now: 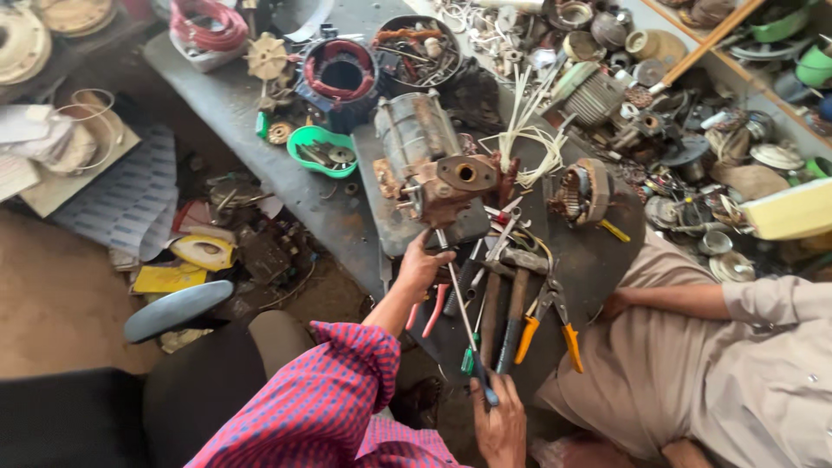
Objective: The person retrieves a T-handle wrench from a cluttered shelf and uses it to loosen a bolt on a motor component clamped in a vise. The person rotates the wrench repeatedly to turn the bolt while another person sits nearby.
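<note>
gripping a thin steel screwdriver [461, 314], right hand [500, 425]; left hand [422, 267] grip closed on rusty motor [429, 165]

A long grey workbench [225, 104] runs across the room, with piles of metal parts on it. The floor [61, 303] is brown and dusty (papers and scraps lie on it). Shelves [763, 78] stand on the right. The light is bright.

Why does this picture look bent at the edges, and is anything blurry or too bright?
Head view: wide lens curves the bench edge; soft, even daylight with faint shadows. The motor is fairly sharp; the right hand and checked sleeve, closest to the lens, look softer. The yellow box looks washed out.
</note>
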